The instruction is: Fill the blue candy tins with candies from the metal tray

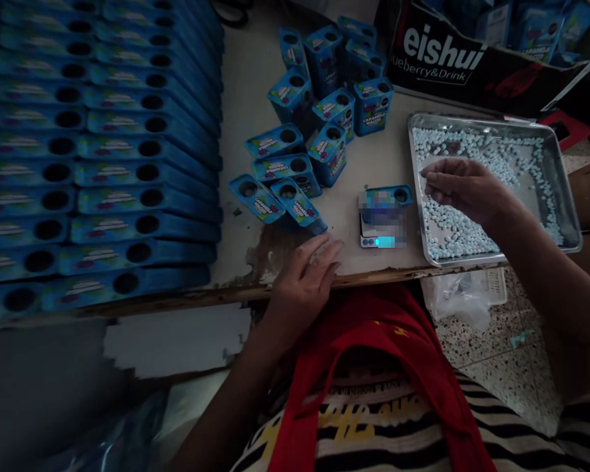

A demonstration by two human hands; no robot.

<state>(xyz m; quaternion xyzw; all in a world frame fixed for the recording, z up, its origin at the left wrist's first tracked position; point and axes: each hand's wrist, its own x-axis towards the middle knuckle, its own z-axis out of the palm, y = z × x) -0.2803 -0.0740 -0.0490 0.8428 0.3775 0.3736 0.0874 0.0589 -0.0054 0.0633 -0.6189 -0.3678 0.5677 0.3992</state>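
My left hand (pixel 309 270) rests flat at the table's front edge, fingers stretched out, holding nothing. Just above it lie several blue tins (pixel 281 196) on their sides. My right hand (pixel 459 190) hovers over the left part of a metal tray (pixel 568 190) strewn with small pale blue candies (pixel 447 229). Its fingers are pinched together; what they hold is too small to make out. Between my hands a small scale (pixel 379 239) carries one blue tin (pixel 386 200) with a round hole on top.
Long rows of stacked blue tins (pixel 103 157) fill the table's left side. More tins stand upright at the back (pixel 339 85). A dark cardboard box (pixel 472 62) with tins sits behind the tray. Speckled floor shows below right.
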